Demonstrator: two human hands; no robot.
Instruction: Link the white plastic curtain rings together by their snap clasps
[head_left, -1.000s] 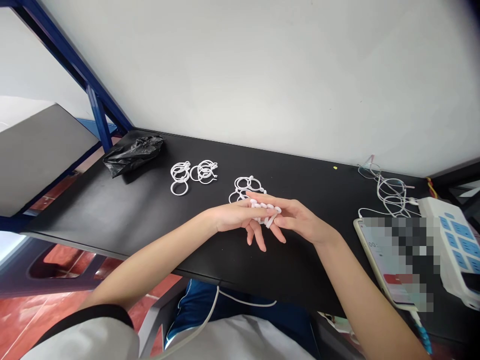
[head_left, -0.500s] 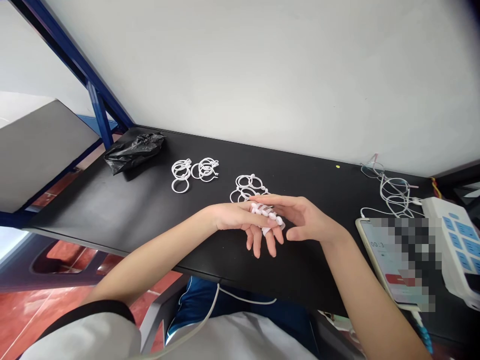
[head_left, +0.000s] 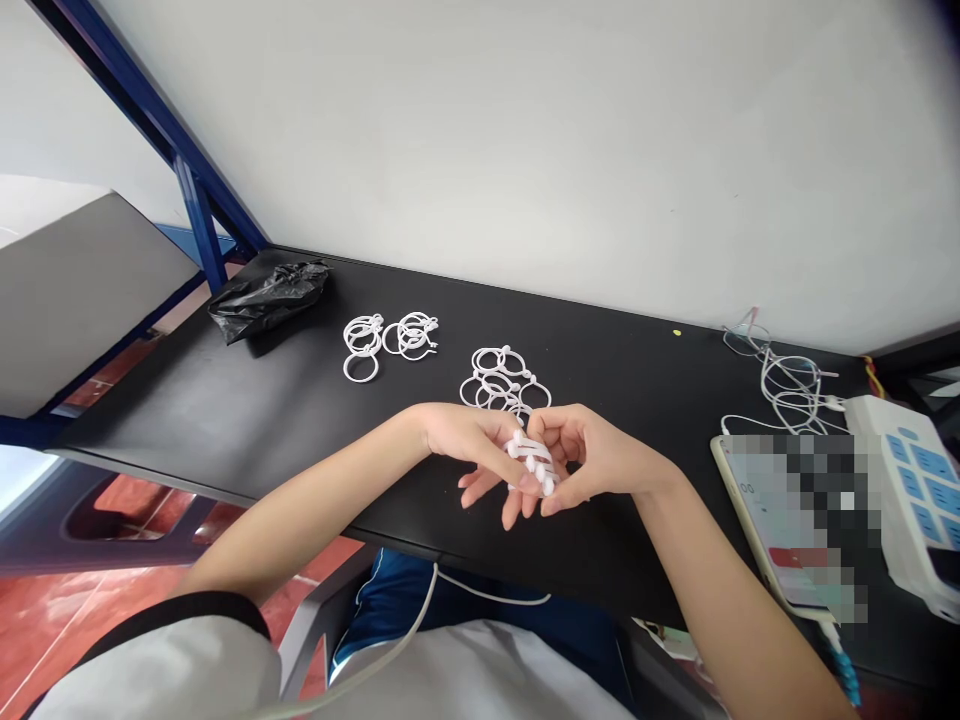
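Note:
My left hand (head_left: 480, 447) holds a bunch of white rings with small knobs (head_left: 534, 462), its thumb pressed over them and some fingers reaching out beneath. The knobs sit in a row. My right hand (head_left: 589, 455) grips the same bunch from the other side, its thumb at the near end and its fingers curled at the far end. Just beyond my hands lies a loose pile of similar white rings (head_left: 496, 384) on the black table (head_left: 600, 360). Part of the held bunch is hidden by my fingers.
Farther left lie two small clusters of white rings (head_left: 362, 345) and a crumpled black plastic bag (head_left: 270, 300). At right are a phone (head_left: 739, 490), a power strip (head_left: 870, 440), tangled white cables (head_left: 787, 385) and glasses (head_left: 742, 335). A wall rises behind the table.
My right hand has come down and in, and its fingers have closed on the bunch. The bunch has turned in my left hand. More of the pile behind shows.

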